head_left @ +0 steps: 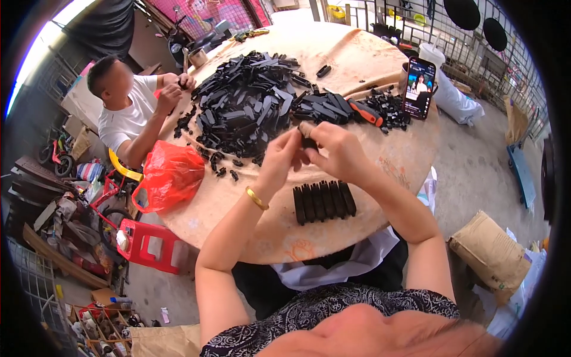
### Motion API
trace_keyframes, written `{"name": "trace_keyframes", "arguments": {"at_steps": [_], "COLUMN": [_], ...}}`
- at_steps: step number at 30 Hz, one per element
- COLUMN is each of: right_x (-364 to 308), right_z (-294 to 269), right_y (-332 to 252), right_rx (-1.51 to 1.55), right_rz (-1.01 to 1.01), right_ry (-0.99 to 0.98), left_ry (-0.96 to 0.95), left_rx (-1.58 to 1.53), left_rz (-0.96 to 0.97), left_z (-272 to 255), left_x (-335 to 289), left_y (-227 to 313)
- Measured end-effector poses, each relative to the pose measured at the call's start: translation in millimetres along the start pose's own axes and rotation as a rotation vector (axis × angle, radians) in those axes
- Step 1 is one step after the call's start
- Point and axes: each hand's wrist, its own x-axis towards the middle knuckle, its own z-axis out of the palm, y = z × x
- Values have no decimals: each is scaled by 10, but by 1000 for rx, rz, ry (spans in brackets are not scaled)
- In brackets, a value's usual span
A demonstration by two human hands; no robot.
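Note:
Over the round table, my left hand [278,159] and my right hand [338,150] meet, fingers pinched around a small black plastic part [308,143]. My fingers cover much of it, and both hands appear to grip it. Just below them on the cloth lies a neat row of several long black plastic pieces [324,202], set side by side. Beyond my hands spreads a big heap of loose black plastic pieces [244,104]. A tool with an orange-and-black handle [366,112] rests by a smaller pile of little black parts [389,113].
A phone [419,89] stands upright at the table's right edge. The peach tablecloth [238,238] covers the table. A red plastic bag [172,172] sits at the left edge, above a red stool [153,245]. Across the left side, a co-worker [132,113] handles something small. A brown sack [489,250] stands right.

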Motion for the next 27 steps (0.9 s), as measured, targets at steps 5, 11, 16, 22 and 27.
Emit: {"name": "trace_keyframes", "arguments": {"at_steps": [5, 11, 16, 22, 27], "right_x": [-46, -637, -737, -570, -474], "right_z": [-474, -577, -566, -735, -766], "right_y": [-109, -155, -161, 403, 923], "right_rx": [57, -320, -207, -301, -546], "right_rz": [290, 293, 301, 489, 538], "right_ry": [-42, -408, -455, -231, -182], "left_ry": [340, 266, 369, 451, 531], "left_rx": [1467, 1668, 1473, 1366, 1066], "left_rz": [791, 608, 717, 644, 628], "left_z": [-192, -664, -587, -598, -532], "left_x": [260, 435, 403, 361, 324], "left_y": [40, -116, -37, -48, -57]}}
